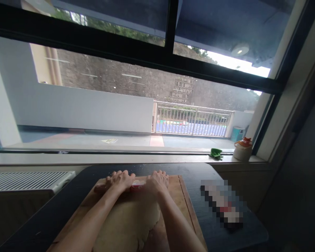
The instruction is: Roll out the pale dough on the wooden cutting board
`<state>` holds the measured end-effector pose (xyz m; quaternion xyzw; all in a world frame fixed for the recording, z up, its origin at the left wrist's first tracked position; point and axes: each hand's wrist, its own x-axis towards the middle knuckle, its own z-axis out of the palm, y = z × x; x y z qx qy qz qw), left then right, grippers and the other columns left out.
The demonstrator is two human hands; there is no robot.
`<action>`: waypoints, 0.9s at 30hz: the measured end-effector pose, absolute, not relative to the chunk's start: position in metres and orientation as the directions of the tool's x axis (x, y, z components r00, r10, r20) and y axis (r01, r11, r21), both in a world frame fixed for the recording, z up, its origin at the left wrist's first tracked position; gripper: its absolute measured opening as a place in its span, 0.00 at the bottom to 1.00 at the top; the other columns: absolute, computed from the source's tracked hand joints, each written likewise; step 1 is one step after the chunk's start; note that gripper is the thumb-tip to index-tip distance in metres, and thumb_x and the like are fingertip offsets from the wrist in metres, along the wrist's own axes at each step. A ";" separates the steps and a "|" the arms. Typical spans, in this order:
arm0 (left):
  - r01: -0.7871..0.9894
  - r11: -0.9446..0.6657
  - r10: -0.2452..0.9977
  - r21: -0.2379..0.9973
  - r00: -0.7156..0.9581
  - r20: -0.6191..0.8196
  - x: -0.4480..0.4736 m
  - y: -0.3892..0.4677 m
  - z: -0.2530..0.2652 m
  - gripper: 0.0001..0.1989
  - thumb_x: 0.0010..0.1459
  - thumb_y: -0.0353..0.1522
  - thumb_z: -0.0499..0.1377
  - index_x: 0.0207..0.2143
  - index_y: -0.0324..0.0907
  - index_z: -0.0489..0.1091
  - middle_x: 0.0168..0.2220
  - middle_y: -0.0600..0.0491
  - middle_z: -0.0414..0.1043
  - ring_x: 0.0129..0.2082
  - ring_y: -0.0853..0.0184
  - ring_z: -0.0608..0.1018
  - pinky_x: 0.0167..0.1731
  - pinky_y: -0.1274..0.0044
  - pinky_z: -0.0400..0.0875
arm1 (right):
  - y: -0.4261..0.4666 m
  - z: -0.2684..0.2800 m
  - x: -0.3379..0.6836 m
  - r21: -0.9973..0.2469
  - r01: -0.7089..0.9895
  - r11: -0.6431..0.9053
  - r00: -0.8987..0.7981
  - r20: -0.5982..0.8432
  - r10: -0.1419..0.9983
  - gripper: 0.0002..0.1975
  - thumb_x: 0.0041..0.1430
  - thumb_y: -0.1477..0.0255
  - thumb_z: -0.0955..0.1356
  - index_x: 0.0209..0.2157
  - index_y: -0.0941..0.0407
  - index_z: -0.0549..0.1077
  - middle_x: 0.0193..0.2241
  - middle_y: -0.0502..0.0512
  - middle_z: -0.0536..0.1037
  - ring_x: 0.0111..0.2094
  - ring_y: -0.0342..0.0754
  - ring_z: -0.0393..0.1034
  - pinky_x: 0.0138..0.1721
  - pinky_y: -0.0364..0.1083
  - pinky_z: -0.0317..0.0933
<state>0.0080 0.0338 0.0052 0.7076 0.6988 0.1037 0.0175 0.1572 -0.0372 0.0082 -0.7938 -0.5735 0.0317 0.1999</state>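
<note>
A wide, flat sheet of pale dough (126,218) with a ragged right edge lies on a wooden board (187,203). Across the dough's far end runs a rolling pin (138,188), with a red and white patch showing at its middle. My left hand (120,180) is curled over the pin's left part, and a brown end sticks out beyond it. Over the right part my right hand (157,180) is closed too, slightly blurred. Most of the pin is hidden under both hands, and my forearms cover parts of the dough and board.
The board rests on a dark table (202,171) below a window. To the right lies a pixelated flat object (223,203). A green crumpled item (215,153) and a white jug with an orange top (243,149) stand on the sill. A radiator (28,180) is at the left.
</note>
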 end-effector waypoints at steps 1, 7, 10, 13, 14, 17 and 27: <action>0.985 -0.022 0.993 0.170 0.001 0.121 0.008 0.033 0.006 0.23 0.52 0.44 0.46 0.38 0.43 0.75 0.47 0.42 0.72 0.50 0.49 0.68 0.48 0.59 0.56 | -0.038 0.008 0.157 -0.353 0.898 -0.263 0.341 0.178 0.923 0.18 0.59 0.65 0.58 0.39 0.57 0.74 0.42 0.63 0.73 0.46 0.57 0.64 0.46 0.54 0.54; 0.982 -0.005 0.994 0.191 -0.015 0.105 0.013 0.042 0.009 0.23 0.51 0.43 0.48 0.40 0.43 0.74 0.48 0.41 0.71 0.50 0.49 0.68 0.48 0.59 0.57 | -0.026 0.009 0.161 -0.354 0.897 -0.266 0.338 0.160 0.927 0.17 0.58 0.65 0.59 0.39 0.58 0.74 0.43 0.63 0.73 0.46 0.57 0.64 0.46 0.53 0.55; 0.979 -0.015 0.994 0.205 -0.008 0.111 0.016 0.055 0.008 0.22 0.50 0.43 0.49 0.41 0.43 0.73 0.48 0.42 0.71 0.50 0.49 0.69 0.47 0.58 0.58 | -0.015 0.009 0.165 -0.357 0.894 -0.270 0.339 0.148 0.929 0.17 0.57 0.66 0.59 0.40 0.58 0.74 0.44 0.64 0.72 0.47 0.57 0.63 0.46 0.53 0.54; 0.977 -0.052 0.990 0.208 0.023 0.139 0.016 0.070 0.004 0.22 0.50 0.42 0.48 0.41 0.43 0.72 0.48 0.42 0.71 0.49 0.50 0.69 0.46 0.58 0.59 | -0.005 0.009 0.169 -0.359 0.893 -0.270 0.336 0.134 0.932 0.17 0.57 0.66 0.60 0.41 0.58 0.73 0.45 0.64 0.72 0.47 0.57 0.63 0.46 0.53 0.54; 0.976 -0.064 0.989 0.210 0.034 0.144 0.016 0.074 0.003 0.22 0.50 0.42 0.48 0.41 0.43 0.72 0.47 0.42 0.71 0.49 0.50 0.70 0.46 0.59 0.59 | -0.003 0.009 0.170 -0.359 0.893 -0.271 0.334 0.127 0.934 0.17 0.57 0.67 0.60 0.41 0.58 0.73 0.45 0.64 0.72 0.48 0.57 0.63 0.46 0.53 0.55; 0.973 -0.085 0.988 0.214 0.054 0.145 0.015 0.082 0.000 0.21 0.50 0.42 0.48 0.40 0.43 0.72 0.47 0.42 0.72 0.48 0.50 0.70 0.45 0.59 0.60 | 0.002 0.010 0.172 -0.361 0.892 -0.270 0.328 0.107 0.939 0.17 0.57 0.67 0.60 0.42 0.58 0.73 0.45 0.64 0.72 0.48 0.57 0.63 0.46 0.53 0.55; 0.974 -0.050 0.994 0.223 0.028 0.101 0.015 0.072 0.001 0.20 0.49 0.43 0.49 0.38 0.44 0.74 0.46 0.42 0.73 0.47 0.49 0.71 0.45 0.59 0.60 | -0.008 0.012 0.170 -0.355 0.888 -0.293 0.333 0.056 0.941 0.17 0.57 0.66 0.60 0.41 0.58 0.74 0.45 0.64 0.73 0.47 0.57 0.64 0.46 0.53 0.55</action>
